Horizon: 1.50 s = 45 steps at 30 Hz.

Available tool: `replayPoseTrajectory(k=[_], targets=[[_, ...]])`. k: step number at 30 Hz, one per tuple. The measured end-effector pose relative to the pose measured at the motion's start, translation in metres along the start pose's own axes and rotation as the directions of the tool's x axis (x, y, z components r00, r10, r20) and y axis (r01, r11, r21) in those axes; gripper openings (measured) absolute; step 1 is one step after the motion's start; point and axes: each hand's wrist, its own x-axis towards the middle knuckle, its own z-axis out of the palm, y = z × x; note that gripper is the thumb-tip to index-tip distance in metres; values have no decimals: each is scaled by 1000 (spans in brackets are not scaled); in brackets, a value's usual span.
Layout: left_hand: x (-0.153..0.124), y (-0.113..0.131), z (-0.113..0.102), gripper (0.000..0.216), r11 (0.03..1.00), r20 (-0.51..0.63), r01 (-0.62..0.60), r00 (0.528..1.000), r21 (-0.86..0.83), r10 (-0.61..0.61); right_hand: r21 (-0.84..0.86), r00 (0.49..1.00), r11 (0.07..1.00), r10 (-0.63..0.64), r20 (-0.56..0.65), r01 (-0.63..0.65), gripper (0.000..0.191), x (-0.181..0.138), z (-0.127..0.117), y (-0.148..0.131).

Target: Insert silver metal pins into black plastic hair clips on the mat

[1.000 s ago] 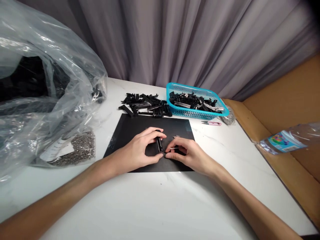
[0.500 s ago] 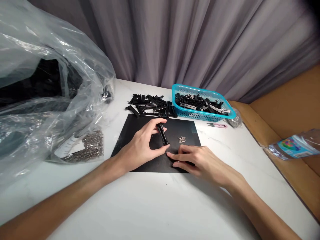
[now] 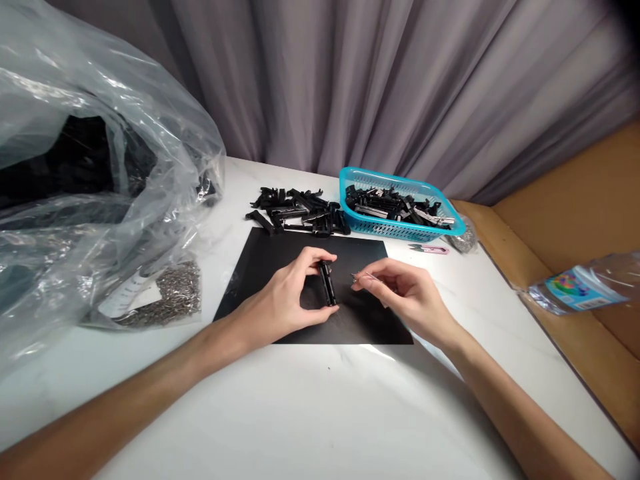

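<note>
My left hand (image 3: 280, 290) holds a black plastic part (image 3: 327, 283) by its ends, between thumb and fingers, tilted over a black mat (image 3: 300, 327). The part is long and narrow with a glossy side. To its right, my right hand (image 3: 400, 283) is closed in a pinch on a small thin metal piece (image 3: 373, 276), mostly covered by the fingers. Its exact kind is too small to tell. A few metallic bits (image 3: 354, 277) show at the fingertips; the small pile on the mat is largely hidden behind this hand.
Loose black parts (image 3: 300, 212) lie behind the mat. A blue basket (image 3: 400, 235) of similar parts stands beside them, with pink-handled thread snips (image 3: 429, 249) in front. Clear bags (image 3: 170, 293) fill the left side. A plastic bottle (image 3: 580, 290) lies in a cardboard box (image 3: 560, 193) at right.
My right hand has lifted off the mat and moved up to the small metal pile, its fingers now pinched. My left hand keeps the black part, slightly lower. The view has shifted a little.
</note>
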Motion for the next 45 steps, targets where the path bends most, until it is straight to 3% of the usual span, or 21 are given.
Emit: replayPoseTrajectory(k=[3,10,15,20,24,29,37,45], targets=[[-2,4,-1,63,999,46,-6,999,35,4,83,999,996,30,-37,-27,24,4,0,7],[1,6,-2,65,994,109,-63,993,84,54,42,990,999,-11,-140,17,19,6,10,18],[0,5,-1,73,991,157,-29,988,133,8,-68,989,997,-42,-140,33,16,5,10,16],[-1,0,4,88,994,134,62,988,95,-74,-120,992,990,-83,-98,71,17,5,13,16],[1,-3,9,74,996,118,60,991,67,-68,-173,978,975,-164,-125,141,14,5,22,14],[2,-4,8,64,996,112,14,993,87,-24,-97,978,992,-92,-187,75,20,7,29,14],[4,6,4,58,990,105,66,991,126,-79,-22,972,997,-76,-221,73,13,8,37,10],[6,9,6,55,985,59,84,994,148,-94,-145,960,985,-124,-249,90,13,7,43,11]])
